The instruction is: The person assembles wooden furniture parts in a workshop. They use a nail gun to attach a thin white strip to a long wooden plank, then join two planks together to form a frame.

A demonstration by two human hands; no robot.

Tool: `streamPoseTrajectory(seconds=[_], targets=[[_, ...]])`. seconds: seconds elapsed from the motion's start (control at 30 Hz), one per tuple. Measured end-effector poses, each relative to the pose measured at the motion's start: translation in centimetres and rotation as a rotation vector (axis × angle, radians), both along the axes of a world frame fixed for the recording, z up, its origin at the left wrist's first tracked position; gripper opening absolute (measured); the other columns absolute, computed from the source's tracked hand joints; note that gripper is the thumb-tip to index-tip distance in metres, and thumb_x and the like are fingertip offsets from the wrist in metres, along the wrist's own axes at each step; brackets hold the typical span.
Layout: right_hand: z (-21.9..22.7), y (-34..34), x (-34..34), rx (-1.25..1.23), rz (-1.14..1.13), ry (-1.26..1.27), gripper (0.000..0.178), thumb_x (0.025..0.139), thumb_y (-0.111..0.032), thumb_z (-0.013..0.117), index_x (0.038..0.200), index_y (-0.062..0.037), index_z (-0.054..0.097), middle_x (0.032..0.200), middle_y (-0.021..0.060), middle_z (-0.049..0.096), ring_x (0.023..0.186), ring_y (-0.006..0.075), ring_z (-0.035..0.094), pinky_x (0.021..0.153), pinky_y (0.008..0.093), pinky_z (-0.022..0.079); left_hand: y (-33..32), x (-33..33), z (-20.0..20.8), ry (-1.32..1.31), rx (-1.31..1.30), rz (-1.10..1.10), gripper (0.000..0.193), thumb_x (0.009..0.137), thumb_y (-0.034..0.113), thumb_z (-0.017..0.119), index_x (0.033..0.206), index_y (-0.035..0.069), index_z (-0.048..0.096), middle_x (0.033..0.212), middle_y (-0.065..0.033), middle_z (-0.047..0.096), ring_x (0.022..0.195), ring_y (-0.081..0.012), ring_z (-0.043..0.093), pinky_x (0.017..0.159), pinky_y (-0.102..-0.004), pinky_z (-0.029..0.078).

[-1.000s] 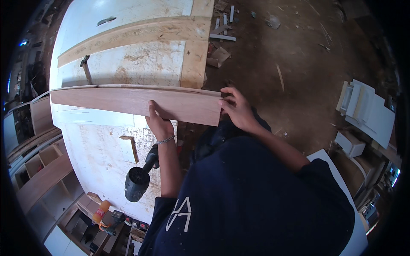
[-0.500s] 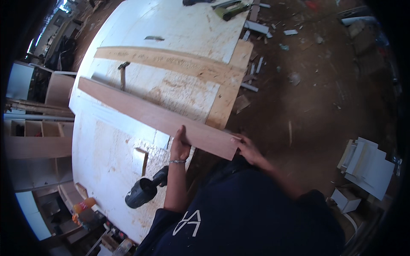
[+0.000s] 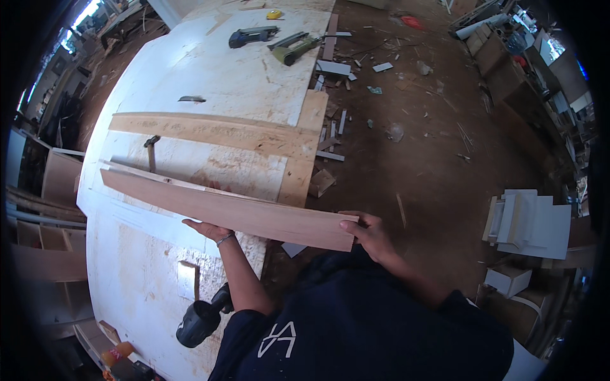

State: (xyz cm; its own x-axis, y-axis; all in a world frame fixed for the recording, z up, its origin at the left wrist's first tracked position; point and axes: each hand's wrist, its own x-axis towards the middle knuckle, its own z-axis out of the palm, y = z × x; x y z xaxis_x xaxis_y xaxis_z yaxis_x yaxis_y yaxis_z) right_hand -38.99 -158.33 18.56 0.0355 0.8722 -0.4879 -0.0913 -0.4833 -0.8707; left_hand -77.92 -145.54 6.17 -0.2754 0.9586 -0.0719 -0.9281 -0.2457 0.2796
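Board (image 3: 244,216) aslant over the white table (image 3: 140,267), its right end past the edge, right hand (image 3: 370,236) pinching that end, thumb on the face, left hand (image 3: 208,229) spread beneath the middle, hammer (image 3: 151,156) just beyond, black tool (image 3: 197,324) nearer the body.

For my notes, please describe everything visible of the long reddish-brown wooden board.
The long reddish-brown wooden board looks smooth, narrow, unpainted. A paler wooden strip runs along part of its far edge; whether joined is unclear. It slants over the stained white table, right end jutting past it. The right hand's grip pinches that end, thumb on the face; the left hand's grip meets the near edge, partly hidden.
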Motion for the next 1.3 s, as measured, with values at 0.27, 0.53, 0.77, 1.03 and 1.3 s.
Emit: streamPoseTrajectory(seconds=[0.27, 0.53, 0.77, 1.03, 1.3], targets=[[2.0, 7.8, 12.7, 0.158, 0.037, -0.178, 0.041, 0.093, -0.029, 0.073, 0.124, -0.0020, 0.069, 0.113, 0.0106, 0.072, 0.105, 0.0156, 0.066, 0.094, 0.0304, 0.051, 5.0, 8.3, -0.2, -0.160, 0.138, -0.257, 0.082, 0.093, 0.047, 0.068, 0.151, 0.000, 0.037, 0.154, -0.0181, 0.043, 0.139, -0.0334, 0.043, 0.119, -0.0562, 0.029], [0.9, 17.6, 26.8, 0.110, 0.086, -0.025, 0.042, 0.091, -0.023, 0.074, 0.127, -0.0026, 0.067, 0.116, 0.0101, 0.070, 0.108, 0.0157, 0.063, 0.095, 0.0306, 0.050, 13.2, 20.8, 5.7, 0.008, 0.118, -0.136, 0.087, 0.097, 0.047, 0.059, 0.159, 0.000, 0.021, 0.164, -0.0215, 0.028, 0.155, -0.0321, 0.019, 0.125, -0.0611, 0.015], [4.5, 30.0, 37.5, 0.264, -0.069, 0.096, 0.052, 0.083, -0.030, 0.082, 0.126, -0.0031, 0.068, 0.117, 0.0086, 0.068, 0.109, 0.0171, 0.062, 0.096, 0.0329, 0.049, 26.8, 33.2, 15.1, 0.328, 0.102, -0.125, 0.085, 0.097, 0.049, 0.057, 0.160, 0.005, 0.022, 0.166, -0.0250, 0.021, 0.155, -0.0359, 0.019, 0.126, -0.0530, 0.017], [6.8, 43.4, 48.0, 0.376, -0.196, -0.026, 0.055, 0.083, -0.033, 0.082, 0.123, 0.0007, 0.067, 0.118, 0.0091, 0.068, 0.110, 0.0183, 0.062, 0.099, 0.0335, 0.047, 44.3, 45.4, 13.6, 0.239, 0.163, -0.165, 0.078, 0.098, 0.046, 0.057, 0.156, 0.002, 0.031, 0.164, -0.0269, 0.024, 0.153, -0.0368, 0.024, 0.125, -0.0522, 0.024], [2.0, 61.6, 60.2, 0.345, -0.226, -0.424, 0.055, 0.094, -0.040, 0.069, 0.129, 0.0013, 0.061, 0.129, 0.0128, 0.064, 0.119, 0.0211, 0.058, 0.104, 0.0382, 0.044, 66.5, 59.1, 10.3, 0.034, 0.170, -0.213, 0.084, 0.094, 0.035, 0.065, 0.156, -0.004, 0.023, 0.158, -0.0315, 0.033, 0.146, -0.0443, 0.036, 0.122, -0.0556, 0.031]])
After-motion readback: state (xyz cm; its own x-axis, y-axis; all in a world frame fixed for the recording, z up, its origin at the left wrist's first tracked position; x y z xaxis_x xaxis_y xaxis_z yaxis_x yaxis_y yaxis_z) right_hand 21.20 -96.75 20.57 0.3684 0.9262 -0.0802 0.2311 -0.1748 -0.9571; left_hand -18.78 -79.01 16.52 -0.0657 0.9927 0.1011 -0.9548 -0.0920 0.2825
